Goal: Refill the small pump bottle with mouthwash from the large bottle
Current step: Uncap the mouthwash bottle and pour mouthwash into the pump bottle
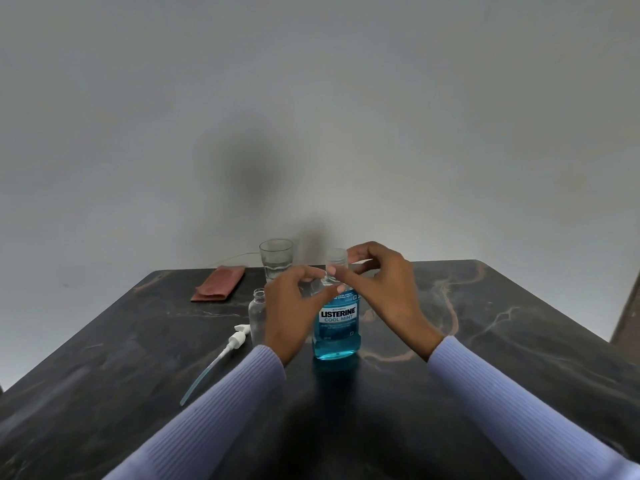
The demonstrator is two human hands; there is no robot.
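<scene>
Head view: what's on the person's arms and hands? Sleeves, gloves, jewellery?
Both arms wear long sleeves of pale lavender-blue knit with fine lengthwise ribbing, left sleeve and right sleeve alike. Each ends at the wrist in a snug ribbed cuff. The left hand and right hand are bare: no gloves. No rings, watch or bracelets visible. No markings on the fabric.

Under both hands the table (485,341) looks like polished dark stone with pale rusty veins, faintly glossy. Between the hands, the large bottle (337,334) is clear glossy plastic with a smooth printed label. Left of the left hand (294,306): a clear plastic small bottle (257,315), a white plastic pump (237,337), a matt reddish cloth (220,284). Beyond it, a clear glass (276,258).
</scene>
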